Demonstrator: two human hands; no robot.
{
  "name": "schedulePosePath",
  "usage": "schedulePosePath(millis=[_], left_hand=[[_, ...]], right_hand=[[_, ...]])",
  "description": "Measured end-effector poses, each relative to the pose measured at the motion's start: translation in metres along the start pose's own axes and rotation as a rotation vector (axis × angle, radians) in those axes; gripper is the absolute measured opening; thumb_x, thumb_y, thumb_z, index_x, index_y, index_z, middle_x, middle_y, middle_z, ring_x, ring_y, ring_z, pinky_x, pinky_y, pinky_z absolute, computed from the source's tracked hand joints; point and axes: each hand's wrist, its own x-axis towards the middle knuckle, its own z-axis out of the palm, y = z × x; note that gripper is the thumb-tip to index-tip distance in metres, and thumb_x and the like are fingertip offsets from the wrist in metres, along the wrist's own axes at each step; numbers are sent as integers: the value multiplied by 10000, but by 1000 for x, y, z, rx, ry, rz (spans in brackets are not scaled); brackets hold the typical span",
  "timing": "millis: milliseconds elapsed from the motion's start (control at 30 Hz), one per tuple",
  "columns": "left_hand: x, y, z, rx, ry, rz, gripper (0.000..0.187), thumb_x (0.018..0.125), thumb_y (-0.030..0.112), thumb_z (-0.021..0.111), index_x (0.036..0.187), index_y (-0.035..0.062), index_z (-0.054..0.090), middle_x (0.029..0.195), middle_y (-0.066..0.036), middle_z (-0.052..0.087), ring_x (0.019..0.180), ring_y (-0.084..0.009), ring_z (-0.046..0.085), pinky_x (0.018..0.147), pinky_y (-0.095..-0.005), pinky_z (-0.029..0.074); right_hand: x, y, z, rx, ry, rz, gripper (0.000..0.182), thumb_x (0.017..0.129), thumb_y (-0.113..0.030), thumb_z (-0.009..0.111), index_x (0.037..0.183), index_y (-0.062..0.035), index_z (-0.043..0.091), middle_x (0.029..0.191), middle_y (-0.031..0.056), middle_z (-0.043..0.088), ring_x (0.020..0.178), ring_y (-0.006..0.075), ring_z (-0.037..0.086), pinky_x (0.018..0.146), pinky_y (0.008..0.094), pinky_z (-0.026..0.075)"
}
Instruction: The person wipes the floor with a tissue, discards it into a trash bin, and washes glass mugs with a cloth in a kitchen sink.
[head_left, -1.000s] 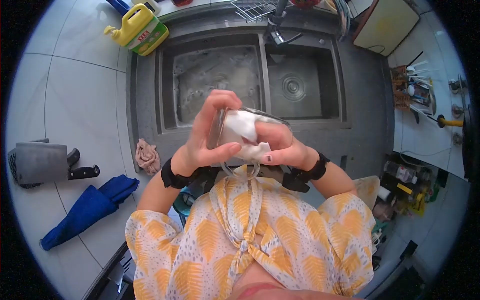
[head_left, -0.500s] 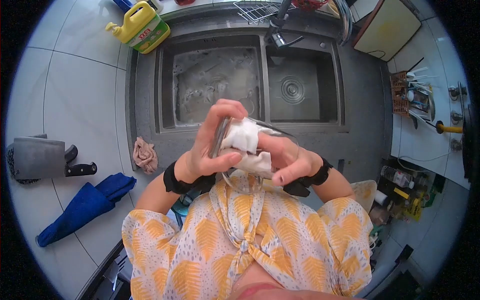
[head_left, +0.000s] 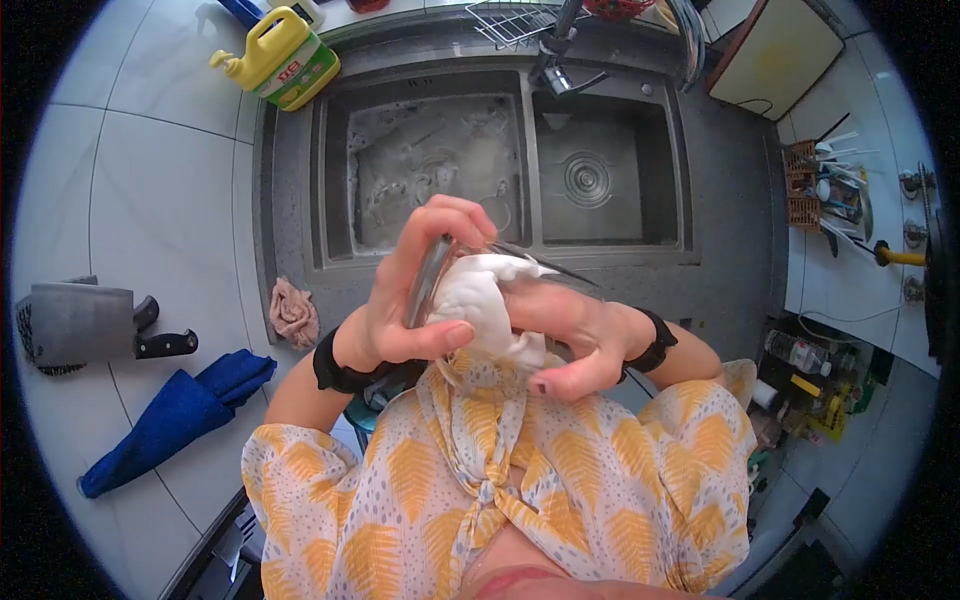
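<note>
In front of my chest, my left hand (head_left: 410,300) is wrapped round a clear glass vessel (head_left: 428,277), thumb on the near side and fingers over the far side. A crumpled white cloth (head_left: 475,298) is bunched inside it and hides much of the glass. From the right, my right hand (head_left: 570,335) has its fingers in the cloth, its thumb on the near side. The vessel's exact shape is hard to make out. Behind the hands lies a double sink (head_left: 530,240), its left basin (head_left: 348,225) holding cloudy water with submerged items.
A yellow detergent jug (head_left: 285,60) stands at the back left. On the left counter lie a cleaver (head_left: 85,320), a black-handled knife (head_left: 165,344), a folded blue cloth (head_left: 180,415) and a pink rag (head_left: 293,312). The faucet (head_left: 558,65) rises behind the right basin (head_left: 600,225).
The glass and both hands have shifted slightly left and tilted. The white cloth now sits more bunched, with my right fingers deeper in it.
</note>
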Motion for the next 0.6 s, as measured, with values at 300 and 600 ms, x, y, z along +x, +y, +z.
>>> schedulePosePath(millis=[300, 600], left_hand=[[-2, -18, -14, -110, 174, -195, 597, 622, 322, 679, 1092, 24, 464, 1049, -82, 498, 984, -162, 460, 871, -290, 353], [-9, -17, 2, -236, 123, -283, 556, 680, 283, 662, 1127, 53, 426, 1023, -66, 491, 962, -151, 475, 860, -281, 365]], right_hand=[[-15, -11, 7, -826, 141, 82, 415, 746, -364, 628, 999, -43, 560, 991, 189, 539, 932, 373, 531, 782, 387, 463], [-10, -7, 20, -900, 203, 105, 261, 794, -201, 573, 1022, -73, 569, 991, 117, 562, 908, 257, 572, 771, 340, 482]])
